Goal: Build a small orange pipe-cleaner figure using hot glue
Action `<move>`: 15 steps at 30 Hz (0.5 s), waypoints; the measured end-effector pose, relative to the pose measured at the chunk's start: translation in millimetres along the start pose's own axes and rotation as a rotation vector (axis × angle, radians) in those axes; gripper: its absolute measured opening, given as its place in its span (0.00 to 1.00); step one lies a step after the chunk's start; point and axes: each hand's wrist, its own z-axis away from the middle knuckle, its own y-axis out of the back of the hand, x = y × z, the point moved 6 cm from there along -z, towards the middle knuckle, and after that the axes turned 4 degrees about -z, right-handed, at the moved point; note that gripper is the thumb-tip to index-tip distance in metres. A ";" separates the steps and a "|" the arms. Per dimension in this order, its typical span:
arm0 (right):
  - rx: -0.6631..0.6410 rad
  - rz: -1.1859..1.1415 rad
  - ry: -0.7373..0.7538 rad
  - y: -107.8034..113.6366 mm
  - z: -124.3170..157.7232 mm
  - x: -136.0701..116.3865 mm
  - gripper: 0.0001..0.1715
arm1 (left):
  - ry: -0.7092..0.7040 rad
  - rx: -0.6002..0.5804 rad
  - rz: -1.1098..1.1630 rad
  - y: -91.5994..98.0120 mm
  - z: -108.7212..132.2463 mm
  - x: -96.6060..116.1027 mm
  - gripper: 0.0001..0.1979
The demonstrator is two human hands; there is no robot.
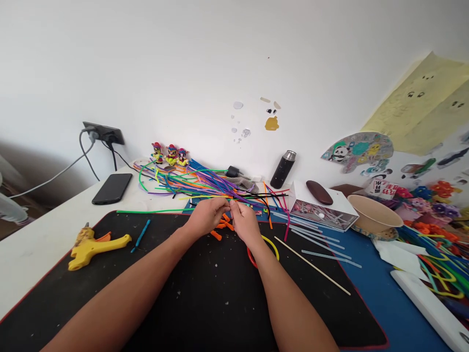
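Note:
My left hand and my right hand meet fingertip to fingertip over the far part of the black mat. Both are closed in a pinch; what sits between the fingers is too small and hidden to name. A green pipe cleaner runs from the left up to my left hand, and I cannot tell whether it is held. Short orange pieces lie just below the fingers. Beneath my right wrist, a yellow ring and a red one are partly covered.
A yellow glue gun and a blue twisted piece lie left. Behind are a phone, many coloured pipe cleaners and a black flask. Rightward lie clear sticks, a wooden stick, a white box and a bowl.

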 end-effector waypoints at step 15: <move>-0.085 -0.310 -0.162 -10.3 -2.0 12.6 0.31 | 0.086 0.011 0.136 -6.0 0.0 -7.1 0.09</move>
